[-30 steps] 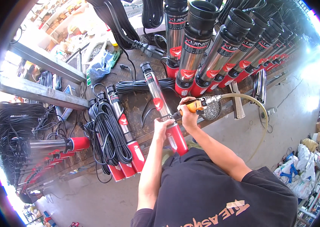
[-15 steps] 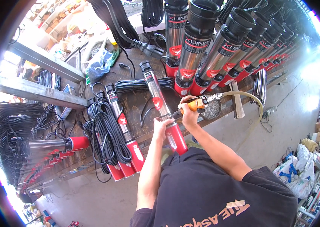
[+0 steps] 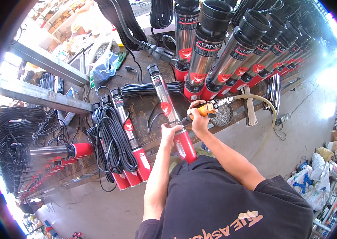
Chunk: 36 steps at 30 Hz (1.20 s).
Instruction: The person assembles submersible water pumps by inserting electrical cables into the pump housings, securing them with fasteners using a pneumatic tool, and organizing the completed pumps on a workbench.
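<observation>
A long pump [image 3: 171,115], steel along its body and red at its near end, is lying on the dark workbench [image 3: 138,107] with its black top pointing away from the person and its red end sticking out over the bench's front edge. The left hand [image 3: 171,132] is gripping the pump just above the red part, fingers curled around the tube. The right hand [image 3: 199,118] is closing around the orange handle of a power screwdriver [image 3: 205,108], fingers wrapped tight, and the tool's tip is pressing against the side of the pump right beside the left hand. A pale hose [image 3: 265,115] is running from the back of the screwdriver and curving down past the bench edge. Just beyond the right hand a small round dish of screws [image 3: 221,115] is sitting near the edge.

To the left of the pump, more pumps [image 3: 130,137] of the same kind are lying side by side, with a bundle of black cable [image 3: 110,137] draped over them. Another black cable coil [image 3: 144,89] is lying behind the held pump. Farther back, a row of bigger steel pumps [image 3: 232,51] with red bases is leaning across the bench. At far left, further pumps [image 3: 57,152] are lying stacked on a lower rack.
</observation>
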Each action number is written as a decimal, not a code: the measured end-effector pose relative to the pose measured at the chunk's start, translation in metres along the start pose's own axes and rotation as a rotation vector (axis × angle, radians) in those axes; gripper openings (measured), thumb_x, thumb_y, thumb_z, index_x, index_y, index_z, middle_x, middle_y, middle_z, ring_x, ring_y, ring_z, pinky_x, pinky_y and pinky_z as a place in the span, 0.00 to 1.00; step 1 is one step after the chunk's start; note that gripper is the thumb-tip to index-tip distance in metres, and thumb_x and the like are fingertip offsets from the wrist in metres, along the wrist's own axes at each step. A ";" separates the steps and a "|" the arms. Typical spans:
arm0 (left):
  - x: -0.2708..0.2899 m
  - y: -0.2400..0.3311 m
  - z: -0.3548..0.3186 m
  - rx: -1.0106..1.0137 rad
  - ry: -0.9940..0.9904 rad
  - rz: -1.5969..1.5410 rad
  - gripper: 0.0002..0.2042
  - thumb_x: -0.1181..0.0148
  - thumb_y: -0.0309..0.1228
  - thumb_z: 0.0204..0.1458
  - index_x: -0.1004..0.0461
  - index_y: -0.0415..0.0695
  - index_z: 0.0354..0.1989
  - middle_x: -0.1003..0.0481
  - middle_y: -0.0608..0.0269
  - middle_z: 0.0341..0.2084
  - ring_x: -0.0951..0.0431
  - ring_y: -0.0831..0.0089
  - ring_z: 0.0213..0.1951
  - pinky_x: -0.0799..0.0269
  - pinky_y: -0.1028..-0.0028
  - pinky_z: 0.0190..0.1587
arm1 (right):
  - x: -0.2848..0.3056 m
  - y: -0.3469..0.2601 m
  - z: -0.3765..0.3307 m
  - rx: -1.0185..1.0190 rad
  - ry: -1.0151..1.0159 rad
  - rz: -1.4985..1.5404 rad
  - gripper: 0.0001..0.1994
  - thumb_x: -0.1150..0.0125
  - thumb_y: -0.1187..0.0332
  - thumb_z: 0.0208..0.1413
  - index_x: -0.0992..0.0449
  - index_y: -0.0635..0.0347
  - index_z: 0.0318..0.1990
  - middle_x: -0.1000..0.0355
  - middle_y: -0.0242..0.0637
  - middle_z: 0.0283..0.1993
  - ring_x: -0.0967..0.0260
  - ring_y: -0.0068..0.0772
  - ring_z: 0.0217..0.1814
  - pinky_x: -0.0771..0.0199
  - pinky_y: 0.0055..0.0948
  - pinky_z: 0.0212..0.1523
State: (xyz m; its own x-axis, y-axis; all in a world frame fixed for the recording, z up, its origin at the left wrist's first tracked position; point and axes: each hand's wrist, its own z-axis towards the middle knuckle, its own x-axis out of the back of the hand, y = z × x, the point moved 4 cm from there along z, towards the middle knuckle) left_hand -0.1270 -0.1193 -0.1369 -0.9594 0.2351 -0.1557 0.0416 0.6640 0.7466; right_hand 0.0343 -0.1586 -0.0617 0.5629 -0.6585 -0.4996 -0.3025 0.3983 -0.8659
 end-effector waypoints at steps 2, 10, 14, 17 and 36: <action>0.002 -0.005 0.004 -0.025 0.007 -0.027 0.41 0.23 0.27 0.37 0.44 0.36 0.58 0.28 0.52 0.40 0.20 0.66 0.33 0.19 0.66 0.25 | 0.000 0.000 -0.001 -0.018 -0.001 0.003 0.14 0.45 0.86 0.49 0.34 0.59 0.42 0.31 0.35 0.36 0.31 0.26 0.34 0.29 0.23 0.36; -0.003 0.008 -0.008 -0.007 -0.005 -0.018 0.41 0.24 0.26 0.37 0.45 0.36 0.59 0.28 0.51 0.40 0.19 0.65 0.31 0.18 0.65 0.25 | -0.004 -0.007 -0.008 -0.068 0.016 0.037 0.14 0.47 0.85 0.52 0.35 0.58 0.43 0.32 0.35 0.36 0.32 0.27 0.33 0.29 0.24 0.37; -0.005 0.012 -0.012 0.023 -0.004 -0.028 0.39 0.23 0.24 0.36 0.43 0.35 0.55 0.29 0.53 0.39 0.20 0.66 0.34 0.18 0.63 0.33 | -0.005 -0.008 -0.008 -0.050 0.000 0.016 0.14 0.47 0.85 0.52 0.35 0.58 0.43 0.32 0.35 0.36 0.33 0.27 0.33 0.30 0.24 0.37; -0.002 0.009 -0.007 0.015 0.001 -0.033 0.38 0.22 0.23 0.35 0.43 0.35 0.53 0.29 0.55 0.39 0.21 0.67 0.35 0.17 0.63 0.38 | -0.006 -0.005 -0.008 -0.012 -0.039 0.003 0.15 0.45 0.86 0.50 0.34 0.58 0.43 0.31 0.33 0.36 0.32 0.23 0.33 0.30 0.22 0.35; -0.003 0.006 -0.010 0.028 -0.003 -0.073 0.34 0.27 0.24 0.40 0.44 0.40 0.53 0.29 0.55 0.38 0.20 0.67 0.31 0.19 0.66 0.24 | -0.014 -0.005 -0.014 -0.032 -0.152 0.015 0.10 0.46 0.86 0.52 0.31 0.62 0.39 0.30 0.31 0.35 0.33 0.17 0.32 0.31 0.19 0.34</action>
State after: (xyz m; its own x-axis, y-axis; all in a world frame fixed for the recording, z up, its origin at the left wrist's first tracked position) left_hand -0.1263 -0.1227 -0.1254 -0.9593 0.1875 -0.2111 -0.0208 0.6987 0.7151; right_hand 0.0168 -0.1602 -0.0504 0.6676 -0.5472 -0.5048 -0.3345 0.3853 -0.8600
